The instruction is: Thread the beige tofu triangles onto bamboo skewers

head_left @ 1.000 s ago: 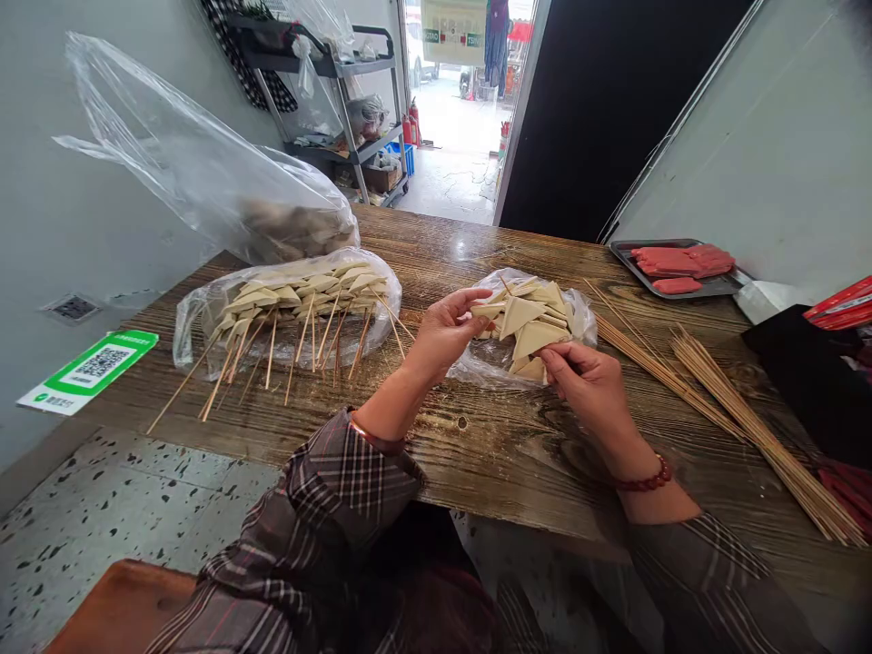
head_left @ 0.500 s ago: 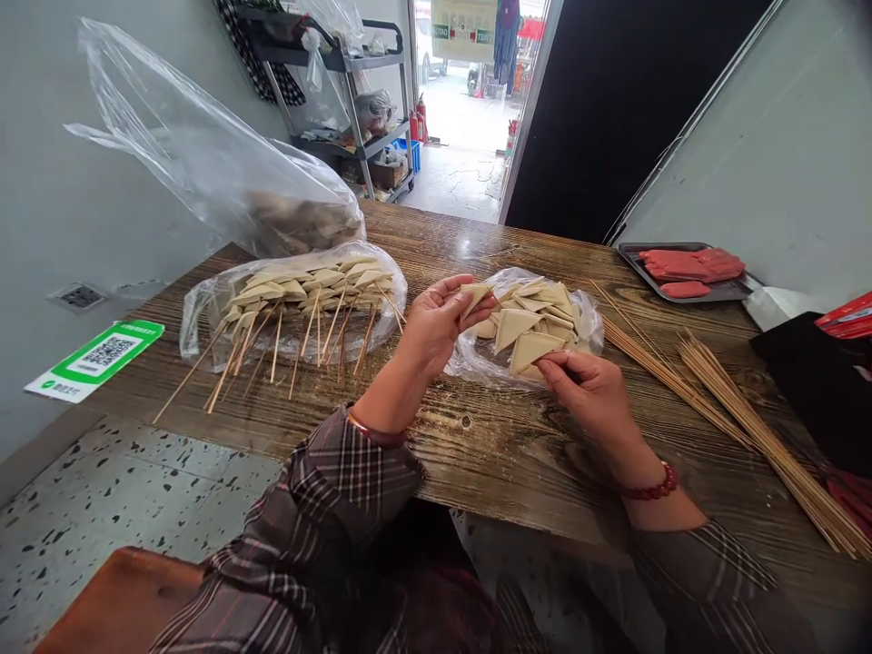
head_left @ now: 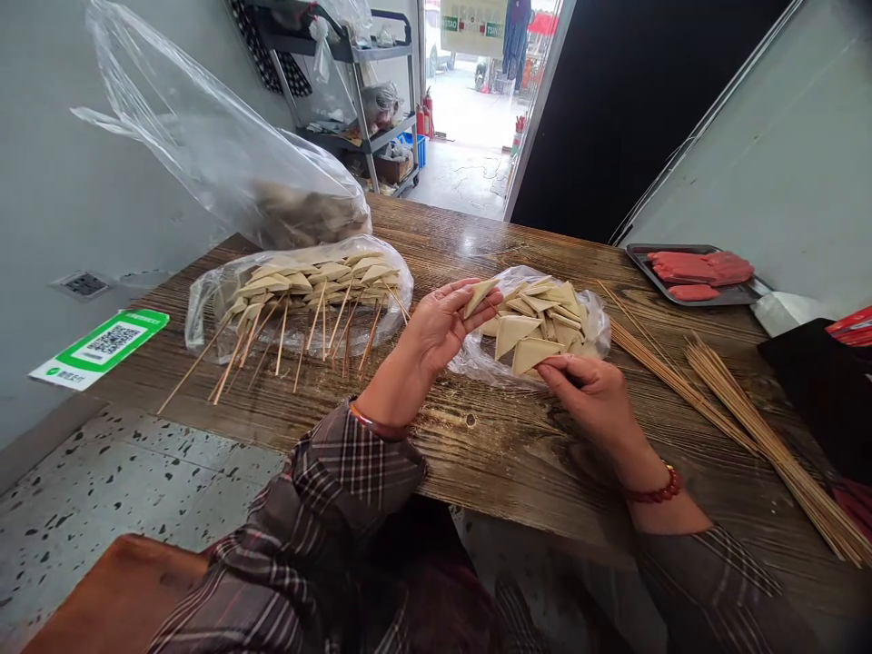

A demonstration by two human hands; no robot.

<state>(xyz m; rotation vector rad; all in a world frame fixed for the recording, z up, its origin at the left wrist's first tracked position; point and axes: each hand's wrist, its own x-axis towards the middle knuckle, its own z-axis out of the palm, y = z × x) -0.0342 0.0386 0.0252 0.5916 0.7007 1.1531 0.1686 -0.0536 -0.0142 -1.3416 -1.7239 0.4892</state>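
Observation:
My left hand [head_left: 434, 334] is closed on a beige folded tofu-sheet triangle [head_left: 480, 295], pinched between thumb and fingers above the table. At the near side of a pile of tofu triangles [head_left: 555, 304], my right hand [head_left: 594, 400] pinches the corner of another tofu triangle [head_left: 535, 352] between thumb and forefinger. The pile lies on a clear plastic bag [head_left: 470, 361]. Left of my hands, several skewered tofu triangles [head_left: 327, 277] are stacked on a second plastic bag [head_left: 208, 313], their sticks pointing towards me.
Bundles of bamboo skewers [head_left: 756, 413] lie at the right. Behind them stands a black tray [head_left: 644, 263] of red meat-like pieces [head_left: 701, 268]. A large clear bag [head_left: 224, 145] rises at the back left, near a green QR card [head_left: 102, 348]. Beyond is a shelf cart [head_left: 385, 50].
My left hand has tilted its tofu triangle steeper and opened its fingers a little. The right hand keeps its pinch in nearly the same place. The camera view has shifted slightly.

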